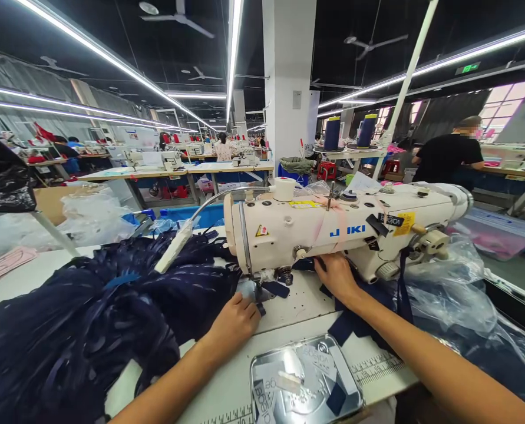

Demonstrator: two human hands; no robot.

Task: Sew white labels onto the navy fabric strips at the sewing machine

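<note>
hands at an industrial sewing machine [280, 229], clock directions taken from its presser foot [257, 285], twelve pointing away from the wearer. the left hand [234, 321], at seven o'clock, has its fingers curled beside the foot; whether they pinch cloth cannot be told. the right hand [336, 275], at three, reaches beneath the machine arm, its fingertips partly hidden and its grip uncertain. a small navy fabric piece [277, 290] lies just beside the foot, also at three. the chief hazard is probably to the left fingertips: should the needle run with them so near, they could be struck. cloth guided by the hidden right fingers might skew, since its edge would be hard to watch. the heap of navy strips [138, 312] at nine comes close to the stitching area, and a loose end could be drawn under. the metal tray [266, 366] at five, set near the front of the bench [233, 377], could spill its small clear pieces [309, 397] if a forearm knocked it. the dark strap [403, 291] hanging at three might snag.
</note>
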